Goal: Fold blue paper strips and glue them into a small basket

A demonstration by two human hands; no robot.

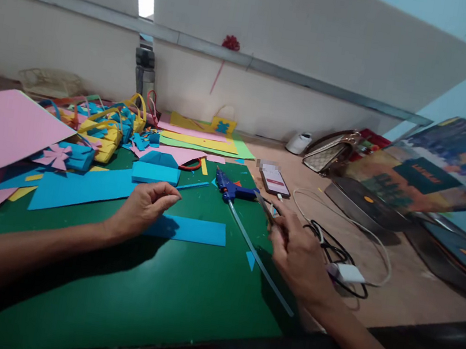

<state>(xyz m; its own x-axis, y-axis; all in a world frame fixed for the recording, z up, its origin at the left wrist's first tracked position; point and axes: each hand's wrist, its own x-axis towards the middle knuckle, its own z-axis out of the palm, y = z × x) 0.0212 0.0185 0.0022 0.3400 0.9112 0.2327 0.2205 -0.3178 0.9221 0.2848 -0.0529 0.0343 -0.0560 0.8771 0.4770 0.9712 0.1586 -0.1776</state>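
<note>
My left hand (145,206) is closed in a pinch above the green mat (110,290); whatever its fingertips hold, if anything, is too small to make out. Below it lies a blue paper strip (202,232), partly covered by the hand. Behind are a folded blue paper piece (155,173) and a thin blue sliver (194,185). My right hand (295,245) is wrapped round scissors (263,207), their grey blades pointing up and left. Just beyond the blades rests a blue glue gun (231,187), a long clear glue stick (261,263) trailing from it.
Small paper bags (105,135) pile up at the back left, beside a large pink sheet (6,135). Red scissor-like handles (193,164) show by coloured sheets (204,135). On the right are a phone (275,179), tangled cables (331,247), a charger (345,273) and a purse (330,151).
</note>
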